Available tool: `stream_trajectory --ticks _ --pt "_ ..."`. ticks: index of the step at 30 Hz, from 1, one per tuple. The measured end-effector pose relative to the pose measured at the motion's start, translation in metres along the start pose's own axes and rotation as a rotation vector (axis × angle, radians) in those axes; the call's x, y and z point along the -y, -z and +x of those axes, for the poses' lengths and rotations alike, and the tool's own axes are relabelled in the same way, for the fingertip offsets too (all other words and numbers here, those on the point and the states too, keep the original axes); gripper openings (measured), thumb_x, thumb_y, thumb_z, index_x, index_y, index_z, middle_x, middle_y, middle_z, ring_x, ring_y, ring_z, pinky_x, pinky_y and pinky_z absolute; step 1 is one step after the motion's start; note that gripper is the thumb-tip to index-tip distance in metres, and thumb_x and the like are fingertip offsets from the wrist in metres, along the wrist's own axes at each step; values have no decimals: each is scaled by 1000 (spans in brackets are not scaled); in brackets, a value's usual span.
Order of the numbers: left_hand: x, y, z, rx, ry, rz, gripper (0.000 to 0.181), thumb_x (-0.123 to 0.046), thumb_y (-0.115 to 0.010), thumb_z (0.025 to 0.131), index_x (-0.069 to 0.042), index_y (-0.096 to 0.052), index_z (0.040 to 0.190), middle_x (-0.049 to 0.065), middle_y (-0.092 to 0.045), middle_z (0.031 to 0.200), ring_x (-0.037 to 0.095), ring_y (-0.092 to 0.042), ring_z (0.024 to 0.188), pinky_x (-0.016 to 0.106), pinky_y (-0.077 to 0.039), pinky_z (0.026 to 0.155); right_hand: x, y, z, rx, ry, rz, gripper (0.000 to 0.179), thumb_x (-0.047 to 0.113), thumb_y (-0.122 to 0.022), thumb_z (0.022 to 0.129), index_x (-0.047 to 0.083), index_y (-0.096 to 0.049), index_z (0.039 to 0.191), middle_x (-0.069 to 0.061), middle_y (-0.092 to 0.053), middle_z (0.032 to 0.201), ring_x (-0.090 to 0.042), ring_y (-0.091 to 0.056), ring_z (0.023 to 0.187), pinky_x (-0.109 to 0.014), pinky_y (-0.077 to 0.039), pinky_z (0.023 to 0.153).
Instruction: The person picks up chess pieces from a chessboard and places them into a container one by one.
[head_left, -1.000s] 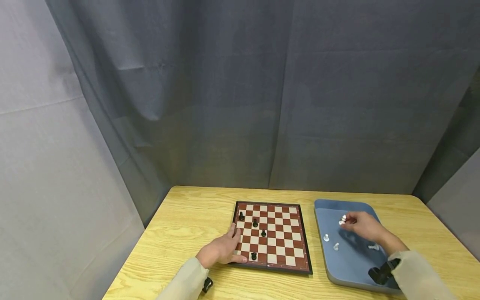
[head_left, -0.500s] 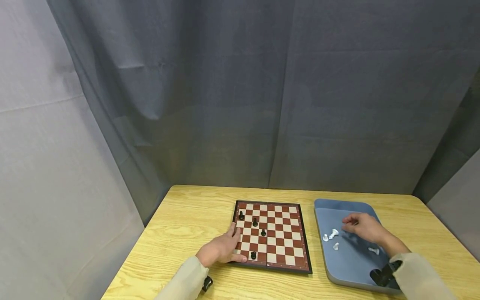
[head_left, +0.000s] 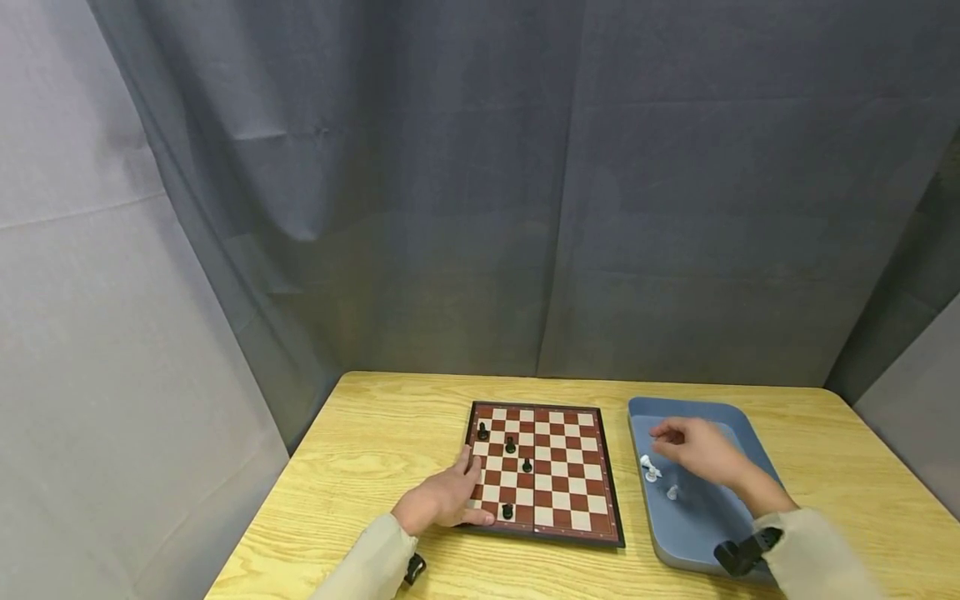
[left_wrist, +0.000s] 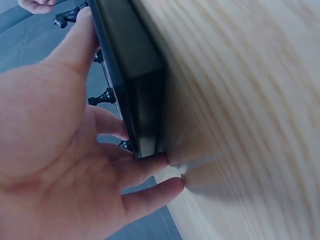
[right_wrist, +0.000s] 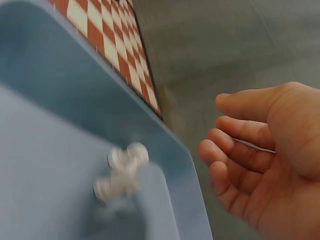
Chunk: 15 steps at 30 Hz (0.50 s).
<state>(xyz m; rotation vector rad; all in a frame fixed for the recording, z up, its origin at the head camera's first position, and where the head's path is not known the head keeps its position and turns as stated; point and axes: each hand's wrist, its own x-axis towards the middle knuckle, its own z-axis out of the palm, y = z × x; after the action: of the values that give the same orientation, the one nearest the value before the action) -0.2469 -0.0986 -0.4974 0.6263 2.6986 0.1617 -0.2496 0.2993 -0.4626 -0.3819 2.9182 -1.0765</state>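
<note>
In the head view my left hand [head_left: 442, 497] rests at the near left corner of a red-and-white chessboard [head_left: 566, 479]. Its thumb lies along the near edge and its fingers are by the left edge. The left wrist view shows two of those fingertips touching the tabletop beside the board's dark side [left_wrist: 142, 105]. Several black chess pieces [head_left: 510, 445] stand on the board's left half. My right hand [head_left: 697, 450], fingers loosely bent and nothing between them, hovers over a blue tray [head_left: 697, 546]. White chess pieces [head_left: 651, 474] lie bunched by the tray's left wall, blurred in the right wrist view; another white piece [head_left: 672, 492] lies nearer.
A wooden table [head_left: 375, 442] bears the board and the tray, which stand a narrow gap apart. Behind the table hangs a dark grey curtain [head_left: 465, 208], with a lighter cloth [head_left: 97, 292] at the left. My right forearm crosses the tray's right wall.
My right hand has let go of white chess piece, which dropped into the tray and now lies farther left, against another. That hand has since shifted left. My left hand has stayed put.
</note>
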Motion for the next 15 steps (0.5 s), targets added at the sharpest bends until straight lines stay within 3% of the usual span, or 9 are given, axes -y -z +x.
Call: stream_trajectory --ticks 6,15 --pt "0 -1 0 -8 -3 8 98 -64 -56 80 -7 -21 151 18 -5 157 31 -38 132 31 -48 84 23 -19 4 25 50 60 25 16 -65 91 -1 -64 108 -3 -63 89 -16 -59 80 -29 -49 63" --pt "0 0 -1 -7 -12 5 97 -63 -56 81 -6 -21 151 18 -4 156 31 -35 133 31 -47 86 49 -50 10 82 136 112 18 12 -65 90 0 -66 103 1 -61 85 -17 -57 78 -28 -48 62"
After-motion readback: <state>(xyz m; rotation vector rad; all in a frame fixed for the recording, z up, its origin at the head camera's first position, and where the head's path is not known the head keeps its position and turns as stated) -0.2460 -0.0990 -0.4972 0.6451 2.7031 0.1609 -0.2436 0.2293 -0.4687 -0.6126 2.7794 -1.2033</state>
